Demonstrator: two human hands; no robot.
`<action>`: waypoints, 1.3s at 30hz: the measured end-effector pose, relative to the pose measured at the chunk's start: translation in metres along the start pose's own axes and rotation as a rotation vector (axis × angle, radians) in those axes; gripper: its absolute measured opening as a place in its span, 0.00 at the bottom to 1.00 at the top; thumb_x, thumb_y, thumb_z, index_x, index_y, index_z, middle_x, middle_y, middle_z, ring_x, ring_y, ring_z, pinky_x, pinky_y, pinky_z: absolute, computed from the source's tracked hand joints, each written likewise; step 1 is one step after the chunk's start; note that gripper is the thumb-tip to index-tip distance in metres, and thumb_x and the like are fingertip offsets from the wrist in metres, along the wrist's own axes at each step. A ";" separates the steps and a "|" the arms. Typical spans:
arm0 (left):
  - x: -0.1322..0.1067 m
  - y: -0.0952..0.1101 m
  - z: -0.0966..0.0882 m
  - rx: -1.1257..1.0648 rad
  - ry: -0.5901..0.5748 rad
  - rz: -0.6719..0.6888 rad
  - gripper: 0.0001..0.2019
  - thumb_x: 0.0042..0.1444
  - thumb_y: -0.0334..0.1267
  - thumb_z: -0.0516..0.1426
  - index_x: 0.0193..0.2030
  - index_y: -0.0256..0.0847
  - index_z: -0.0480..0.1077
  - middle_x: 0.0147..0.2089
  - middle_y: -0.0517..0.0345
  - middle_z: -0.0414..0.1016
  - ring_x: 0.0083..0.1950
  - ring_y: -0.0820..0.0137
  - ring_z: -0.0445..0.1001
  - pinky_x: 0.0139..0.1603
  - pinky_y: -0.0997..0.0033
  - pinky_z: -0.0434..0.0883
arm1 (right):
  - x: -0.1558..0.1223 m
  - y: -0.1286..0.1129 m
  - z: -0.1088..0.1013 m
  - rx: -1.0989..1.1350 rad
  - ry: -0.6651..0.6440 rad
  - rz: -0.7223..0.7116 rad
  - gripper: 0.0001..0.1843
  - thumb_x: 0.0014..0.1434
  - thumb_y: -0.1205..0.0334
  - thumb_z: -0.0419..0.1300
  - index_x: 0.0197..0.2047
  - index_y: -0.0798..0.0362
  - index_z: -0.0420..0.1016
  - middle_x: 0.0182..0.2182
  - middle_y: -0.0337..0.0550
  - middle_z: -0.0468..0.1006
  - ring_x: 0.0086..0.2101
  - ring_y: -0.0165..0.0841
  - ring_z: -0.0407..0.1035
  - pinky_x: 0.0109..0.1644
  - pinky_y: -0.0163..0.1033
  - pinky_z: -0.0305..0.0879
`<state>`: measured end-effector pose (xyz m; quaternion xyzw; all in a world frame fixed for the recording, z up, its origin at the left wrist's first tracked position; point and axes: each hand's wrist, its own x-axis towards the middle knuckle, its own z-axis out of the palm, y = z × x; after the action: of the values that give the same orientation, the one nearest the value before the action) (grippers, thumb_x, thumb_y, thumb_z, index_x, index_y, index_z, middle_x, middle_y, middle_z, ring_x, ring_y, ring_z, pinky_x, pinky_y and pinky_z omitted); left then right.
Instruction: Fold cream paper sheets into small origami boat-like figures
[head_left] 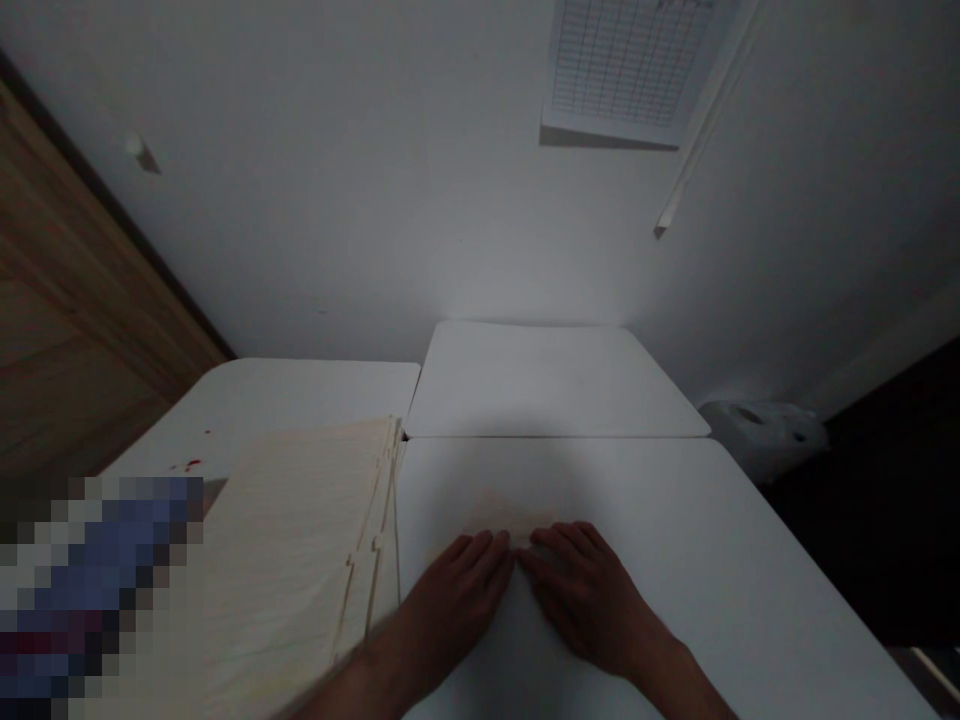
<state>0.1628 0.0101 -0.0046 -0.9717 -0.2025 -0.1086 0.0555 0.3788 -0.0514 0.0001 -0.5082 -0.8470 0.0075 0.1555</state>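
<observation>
My left hand [454,590] and my right hand [581,590] lie side by side, palms down, on the white table [712,560], fingertips nearly touching. Their fingers are stretched out flat and press on a small pale cream piece of paper or cloth [506,515], which shows just beyond the fingertips. Most of that piece is dim and partly hidden under my hands. A tall stack of cream sheets [300,540] lies just left of my left forearm.
Two more white tabletops [547,380] adjoin at the back, against a white wall. A printed chart [626,70] hangs on the wall. A wooden door [67,330] is at left, a white bag-like object [765,435] at right. A blurred-out patch covers the lower left.
</observation>
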 end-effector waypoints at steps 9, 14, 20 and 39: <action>-0.002 0.005 0.006 -0.018 -0.018 -0.027 0.19 0.58 0.22 0.49 0.57 0.33 0.64 0.58 0.46 0.69 0.54 0.62 0.70 0.56 0.62 0.63 | -0.002 0.001 0.004 -0.031 0.041 0.065 0.21 0.59 0.63 0.57 0.56 0.45 0.67 0.51 0.48 0.70 0.50 0.44 0.62 0.55 0.55 0.58; -0.002 0.006 0.006 -0.035 -0.046 -0.041 0.20 0.58 0.22 0.51 0.57 0.33 0.64 0.58 0.45 0.69 0.55 0.61 0.70 0.56 0.61 0.64 | -0.006 0.004 0.003 -0.061 0.063 0.118 0.20 0.59 0.63 0.58 0.55 0.44 0.68 0.51 0.48 0.70 0.51 0.43 0.62 0.55 0.54 0.59; -0.003 0.005 0.007 -0.029 -0.087 -0.048 0.21 0.57 0.21 0.50 0.58 0.34 0.63 0.60 0.47 0.68 0.55 0.61 0.69 0.56 0.60 0.65 | -0.008 0.006 -0.001 -0.071 0.037 0.181 0.18 0.62 0.61 0.55 0.56 0.42 0.69 0.54 0.47 0.67 0.52 0.44 0.61 0.56 0.54 0.58; -0.005 -0.006 0.007 -0.072 -0.016 0.049 0.21 0.57 0.19 0.49 0.56 0.34 0.65 0.58 0.48 0.70 0.54 0.61 0.70 0.54 0.59 0.68 | -0.018 0.022 0.003 -0.123 0.204 0.238 0.18 0.61 0.65 0.55 0.54 0.50 0.69 0.52 0.51 0.68 0.51 0.43 0.62 0.54 0.51 0.62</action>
<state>0.1572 0.0148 -0.0117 -0.9785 -0.1750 -0.1068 0.0215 0.4044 -0.0554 -0.0114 -0.6116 -0.7595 -0.0777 0.2075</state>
